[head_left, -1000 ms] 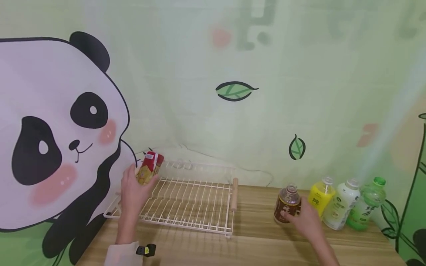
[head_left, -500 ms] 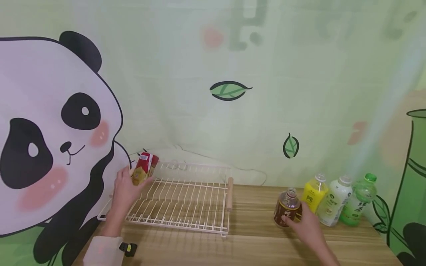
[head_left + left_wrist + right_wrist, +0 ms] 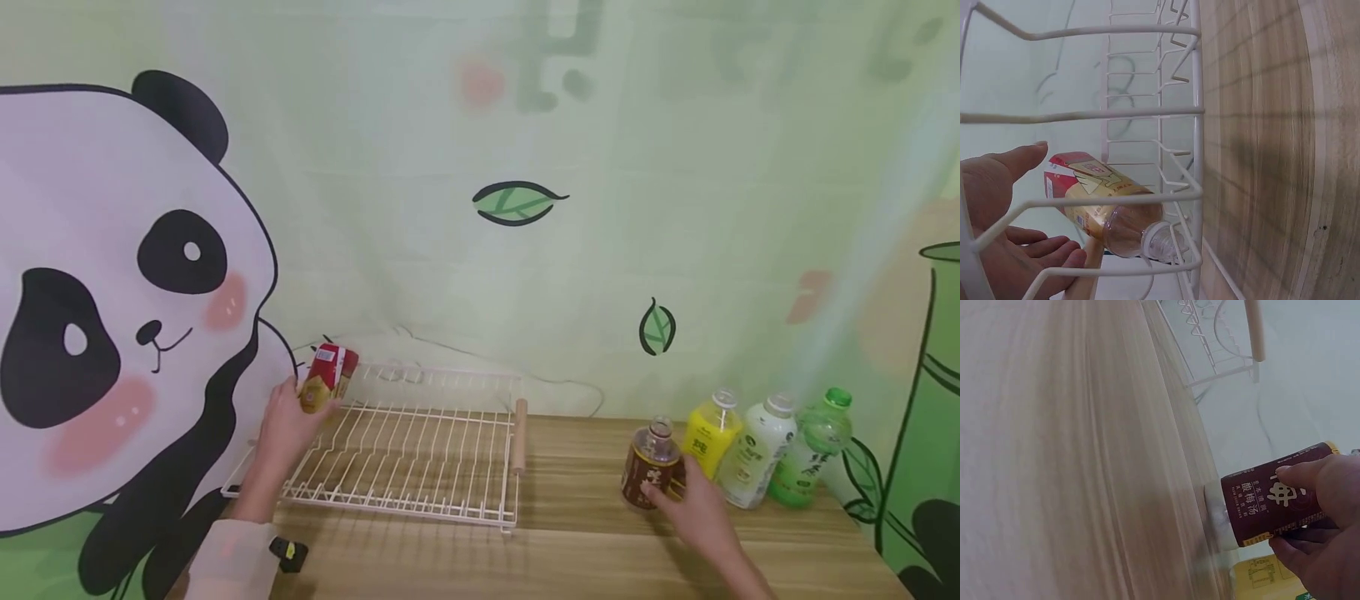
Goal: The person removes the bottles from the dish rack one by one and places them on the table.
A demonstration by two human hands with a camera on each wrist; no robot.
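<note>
In the head view my left hand (image 3: 287,429) is at the rack's left end, beside a red-and-gold drink bottle (image 3: 324,379). That bottle leans neck down among the wires. Seen from the left wrist, the hand (image 3: 1010,219) has its fingers extended and its thumb spread apart, fingertips close to the bottle's label (image 3: 1094,187). At the right, my right hand (image 3: 697,504) grips a dark brown plum juice bottle (image 3: 647,479), upright and without a cap. The right wrist view shows the thumb across its label (image 3: 1272,494), with the other fingers round the far side.
A white wire dish rack (image 3: 420,508) with a wooden handle (image 3: 519,437) stands left of centre on the wooden table (image 3: 585,550). A yellow bottle (image 3: 711,429), a white bottle (image 3: 757,454) and a green bottle (image 3: 806,454) stand together behind the right hand. A panda-printed cloth hangs behind.
The head view has turned slightly right. My right hand and the brown bottle have shifted a little right, closer to the yellow bottle. My left hand stays beside the red-and-gold bottle.
</note>
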